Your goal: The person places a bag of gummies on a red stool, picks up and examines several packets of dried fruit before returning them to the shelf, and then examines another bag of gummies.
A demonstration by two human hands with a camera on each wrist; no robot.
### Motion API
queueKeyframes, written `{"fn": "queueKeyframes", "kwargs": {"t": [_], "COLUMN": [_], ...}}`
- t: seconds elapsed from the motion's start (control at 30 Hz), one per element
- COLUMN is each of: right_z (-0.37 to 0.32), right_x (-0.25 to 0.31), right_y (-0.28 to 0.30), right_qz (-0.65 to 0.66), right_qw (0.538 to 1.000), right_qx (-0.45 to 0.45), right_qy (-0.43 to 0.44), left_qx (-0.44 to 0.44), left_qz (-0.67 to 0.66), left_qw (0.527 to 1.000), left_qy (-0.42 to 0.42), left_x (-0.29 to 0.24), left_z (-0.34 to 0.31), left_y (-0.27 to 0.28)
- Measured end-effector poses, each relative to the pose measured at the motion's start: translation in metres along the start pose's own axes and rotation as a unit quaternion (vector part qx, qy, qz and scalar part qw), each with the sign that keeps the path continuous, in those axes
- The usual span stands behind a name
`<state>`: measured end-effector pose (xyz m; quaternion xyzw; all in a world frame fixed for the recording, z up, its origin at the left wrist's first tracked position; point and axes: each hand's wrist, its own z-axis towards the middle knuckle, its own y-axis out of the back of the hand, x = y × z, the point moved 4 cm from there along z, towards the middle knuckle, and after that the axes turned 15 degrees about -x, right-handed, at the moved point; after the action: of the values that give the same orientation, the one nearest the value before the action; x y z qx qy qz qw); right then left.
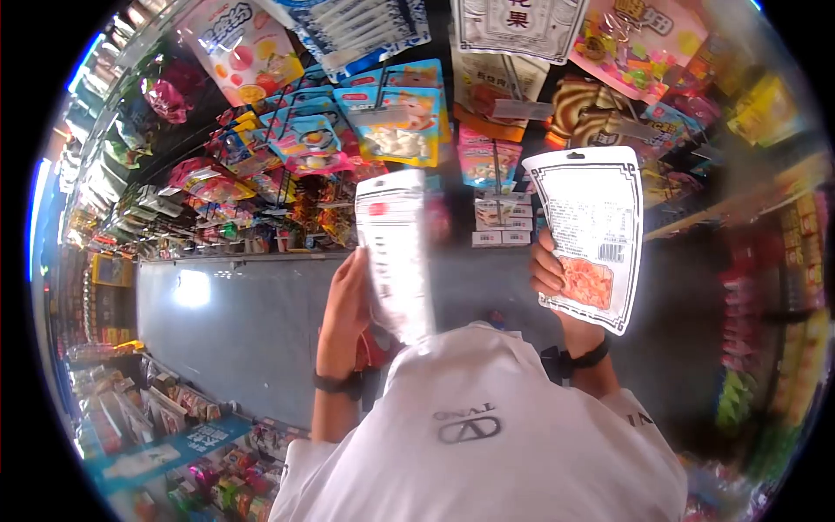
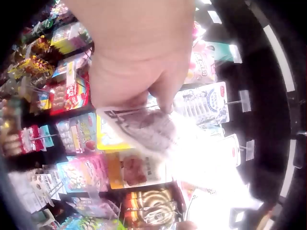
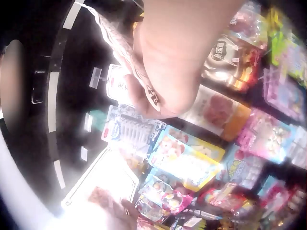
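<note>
The left hand (image 1: 348, 291) grips a white packet (image 1: 394, 252) by its left side in the head view; the packet is blurred and tilted. The right hand (image 1: 550, 265) pinches another white packet (image 1: 594, 226) with a dark patterned border, its printed text, barcode and clear window of orange pieces facing the camera. Both packets are upright and apart. In the left wrist view the left hand (image 2: 139, 62) holds its packet (image 2: 153, 129), partly washed out by glare. Seen edge-on in the right wrist view, the right packet (image 3: 117, 45) is between thumb and fingers of the right hand (image 3: 168, 62).
Hanging snack bags fill the rack ahead, among them a yellow and blue bag (image 1: 400, 130), a blue and white bag (image 1: 361, 30) and a pink bag (image 1: 639, 43). A grey floor (image 1: 235, 322) lies beneath. More goods line the right side and the lower left shelf (image 1: 156, 457).
</note>
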<state>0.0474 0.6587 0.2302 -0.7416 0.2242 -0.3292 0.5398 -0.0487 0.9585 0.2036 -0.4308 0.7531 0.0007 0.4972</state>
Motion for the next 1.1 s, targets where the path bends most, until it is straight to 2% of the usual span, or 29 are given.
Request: {"fn": "queueKeyframes", "kwargs": {"t": [0.03,0.1,0.13,0.17,0.2,0.23,0.3,0.33,0.4,0.43,0.5,0.53,0.57,0.63,0.67,0.7,0.73,0.8,0.87,0.9,1.0,1.03,1.1], "right_z": [0.006,0.022,0.022,0.021,0.026,0.03,0.041,0.046,0.055,0.055,0.062,0.065,0.067,0.072,0.074,0.077,0.081,0.089,0.092,0.097,0.093,0.092,0.083], "right_x": [-0.004,-0.016,-0.021,-0.03,-0.035,-0.038,-0.06,-0.061,-0.069,-0.075,-0.089,-0.095,-0.101,-0.115,-0.122,-0.132,-0.14,-0.153,-0.162,-0.165,-0.173,-0.172,-0.171], "right_y": [0.004,0.016,0.016,0.019,0.027,0.018,-0.006,-0.007,-0.007,-0.009,-0.013,-0.014,-0.013,-0.019,-0.022,-0.006,-0.009,-0.009,-0.035,-0.024,-0.039,-0.045,-0.068], "right_qz": [-0.002,-0.088,-0.132,-0.202,-0.24,-0.385,-0.353,-0.463,-0.656,-0.691,-0.684,-0.681,-0.698,-0.719,-0.729,-0.7,-0.712,-0.707,-0.71,-0.697,-0.664,-0.667,-0.643], "right_qw": [0.999,0.996,0.991,0.975,0.964,0.9,0.877,0.822,0.669,0.637,0.63,0.627,0.606,0.596,0.59,0.617,0.598,0.595,0.581,0.6,0.626,0.622,0.707], "right_qx": [0.042,0.011,-0.004,-0.082,-0.11,-0.161,-0.292,-0.261,-0.186,-0.215,-0.222,-0.226,-0.233,-0.232,-0.233,-0.252,-0.247,-0.238,-0.225,-0.201,-0.23,-0.229,-0.239], "right_qy": [-0.021,0.005,0.019,0.051,0.04,0.127,0.149,0.202,0.296,0.266,0.291,0.304,0.3,0.27,0.259,0.255,0.272,0.299,0.328,0.336,0.338,0.342,0.17], "left_qx": [0.012,0.019,0.004,0.003,0.004,-0.012,0.036,0.059,0.07,0.07,0.073,0.077,0.082,0.076,0.084,0.098,0.118,0.096,0.102,0.111,0.122,0.123,0.117], "left_qz": [0.011,0.013,0.008,0.035,0.061,0.112,0.174,0.205,0.181,0.165,0.148,0.127,0.106,0.086,0.129,0.171,0.21,0.303,0.248,0.223,0.214,0.182,0.21], "left_qw": [1.0,1.0,0.999,0.999,0.998,0.993,0.982,0.974,0.978,0.982,0.985,0.989,0.991,0.992,0.988,0.979,0.964,0.935,0.949,0.954,0.952,0.959,0.96], "left_qy": [-0.007,-0.009,-0.036,-0.034,-0.034,-0.036,-0.06,-0.071,-0.071,-0.064,-0.055,-0.024,0.007,0.061,0.007,-0.051,-0.113,-0.156,-0.164,-0.165,-0.18,-0.181,-0.144], "left_x": [0.004,0.009,0.01,0.01,0.009,0.004,0.011,0.013,0.017,0.017,0.015,0.014,0.01,-0.009,-0.013,-0.014,-0.016,-0.019,-0.023,-0.03,-0.03,-0.031,-0.034], "left_z": [0.005,0.022,0.024,0.022,0.021,0.013,0.026,0.03,0.03,0.03,0.032,0.032,0.033,0.025,0.026,0.025,0.026,0.039,0.046,0.045,0.061,0.062,0.064], "left_y": [0.005,0.011,0.01,0.012,0.012,0.005,0.017,0.022,0.023,0.024,0.032,0.039,0.045,0.05,0.055,0.059,0.06,0.079,0.088,0.087,0.096,0.093,0.091]}}
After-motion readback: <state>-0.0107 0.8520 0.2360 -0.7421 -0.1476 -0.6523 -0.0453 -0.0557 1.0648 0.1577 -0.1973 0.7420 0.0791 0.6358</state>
